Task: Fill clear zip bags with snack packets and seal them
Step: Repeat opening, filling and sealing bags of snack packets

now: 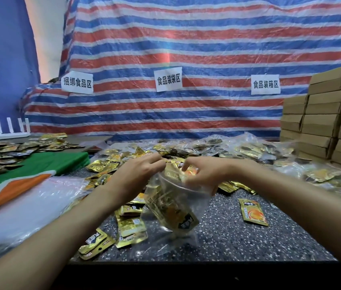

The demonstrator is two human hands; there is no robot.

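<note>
Over the worktop's front edge, our left hand and right hand pinch the zip bag open for snack packets.

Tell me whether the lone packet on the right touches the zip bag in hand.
Apart. The head view shows bare speckled tabletop between the lone packet and the clear zip bag.

Even, fairly bright indoor light with soft shadows only. The pale wall strip at upper left is washed out. There's a faint rainbow flare at centre frame on the red-white-blue striped plastic tarp, and sheen on the clear zip bag mid-frame. Wide-angle bend: the stacked brown cardboard boxes lean at the right edge. Lower corners are soft and smeared. The near edge of the dark speckled table drops to near black.
</note>
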